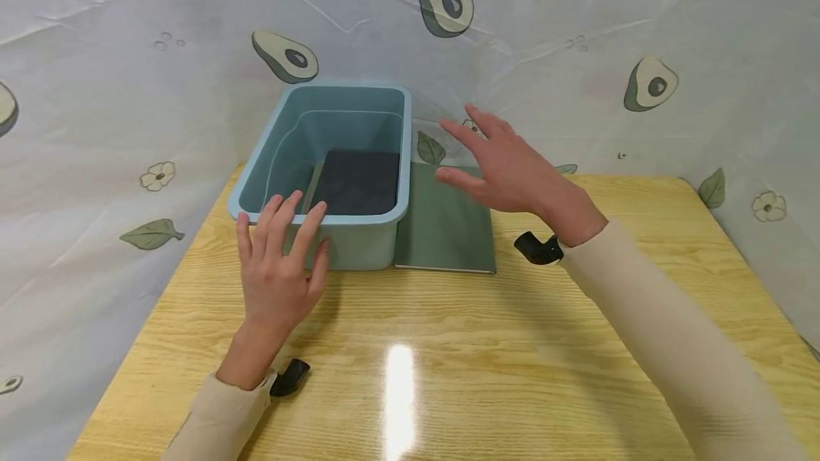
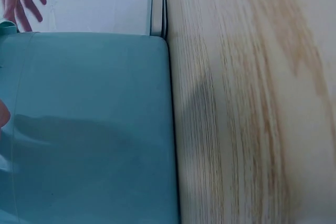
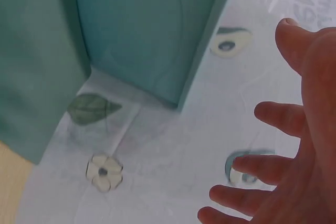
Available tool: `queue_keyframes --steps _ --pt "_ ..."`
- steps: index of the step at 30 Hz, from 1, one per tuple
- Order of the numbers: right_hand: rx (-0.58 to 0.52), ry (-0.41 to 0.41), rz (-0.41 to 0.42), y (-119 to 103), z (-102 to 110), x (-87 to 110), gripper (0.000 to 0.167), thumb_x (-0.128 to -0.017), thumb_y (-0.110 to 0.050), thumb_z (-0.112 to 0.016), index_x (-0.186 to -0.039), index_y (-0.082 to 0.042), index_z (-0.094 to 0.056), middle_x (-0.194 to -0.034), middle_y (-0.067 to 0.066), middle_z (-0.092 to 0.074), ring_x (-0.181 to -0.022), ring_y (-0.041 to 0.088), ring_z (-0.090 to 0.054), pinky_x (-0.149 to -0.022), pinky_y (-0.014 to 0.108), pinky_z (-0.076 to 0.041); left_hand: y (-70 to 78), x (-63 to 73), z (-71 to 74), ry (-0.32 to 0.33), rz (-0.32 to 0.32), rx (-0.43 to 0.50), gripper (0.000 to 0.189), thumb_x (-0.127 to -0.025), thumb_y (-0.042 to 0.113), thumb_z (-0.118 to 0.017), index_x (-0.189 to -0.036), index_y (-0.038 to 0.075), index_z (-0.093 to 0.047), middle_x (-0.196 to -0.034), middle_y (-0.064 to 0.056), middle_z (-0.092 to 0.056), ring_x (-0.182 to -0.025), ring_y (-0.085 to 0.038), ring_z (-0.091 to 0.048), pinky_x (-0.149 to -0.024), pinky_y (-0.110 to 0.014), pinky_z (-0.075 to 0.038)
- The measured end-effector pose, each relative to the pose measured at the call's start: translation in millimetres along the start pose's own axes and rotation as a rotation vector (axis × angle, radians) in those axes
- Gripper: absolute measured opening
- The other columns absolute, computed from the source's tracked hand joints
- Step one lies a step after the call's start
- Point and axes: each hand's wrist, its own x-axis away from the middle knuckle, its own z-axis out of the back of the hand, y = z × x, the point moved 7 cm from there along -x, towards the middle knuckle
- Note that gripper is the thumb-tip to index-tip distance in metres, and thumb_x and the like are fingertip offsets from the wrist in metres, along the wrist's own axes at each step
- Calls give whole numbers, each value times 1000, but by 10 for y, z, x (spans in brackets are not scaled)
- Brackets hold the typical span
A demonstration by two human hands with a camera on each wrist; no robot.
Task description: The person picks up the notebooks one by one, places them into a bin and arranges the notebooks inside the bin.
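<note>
A blue plastic bin [image 1: 323,218] stands at the back of the table. My left hand [image 1: 278,269] is at its front wall, fingers spread up toward the near rim; whether they touch it I cannot tell. In the left wrist view, the bin's wall [image 2: 94,124] fills much of the picture. Inside the bin lies a dark flat rectangular thing [image 1: 361,180]. A green hardcover book [image 1: 448,223] lies flat along the bin's right side. Above the book's right part hangs my right hand [image 1: 502,162], fingers apart and holding nothing; the right wrist view shows this hand [image 3: 299,156] too.
The wooden table [image 1: 474,347] runs forward and to the right of the bin. Behind and on both sides hangs a pale cloth [image 1: 359,13] printed with avocados, leaves and flowers. Black wrist mounts [image 1: 540,248] sit at both sleeves.
</note>
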Motion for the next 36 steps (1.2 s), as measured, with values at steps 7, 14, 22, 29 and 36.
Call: queue_keyframes --steps 7,14,22,29,36 --pt "-4 53 -89 335 161 250 78 -106 -52 -58 -171 -26 -24 -180 17 -5 -164 49 -13 -124 73 -25 27 -14 -30 -7 -8 -1 51 -94 17 -67 -145 19 -65 -150 -17 -62 -143 -41 -54 -121 -71 -28" --pt "-3 60 -138 514 197 353 81 -106 -54 -56 -172 -27 -18 -181 17 -1 -165 50 -9 -123 75 -23 18 -2 -21 -21 1 -10 51 -95 17 -67 -146 18 -64 -151 -17 -61 -143 -42 -53 -121 -71 -27" --pt "12 57 -128 490 50 325 83 -106 -53 -57 -173 -27 -14 -180 22 -2 -163 54 -9 -124 76 -19 9 4 -8 -32 15 -9 53 -94 17 -67 -147 18 -64 -152 -18 -61 -144 -42 -52 -122 -71 -26" --pt "-11 -51 -115 487 -439 281 83 -107 -53 -55 -173 -22 -13 -178 27 0 -161 60 -4 -127 74 -13 11 6 -13 -35 13 -10 53 -95 17 -68 -147 18 -63 -153 -17 -60 -144 -42 -51 -122 -72 -27" --pt "-71 -190 -88 564 -1058 262 80 -110 -47 -51 -172 -15 -13 -175 33 4 -159 65 1 -123 79 -14 13 16 -18 -40 16 -14 53 -95 17 -67 -148 19 -63 -153 -17 -60 -145 -42 -51 -122 -72 -27"
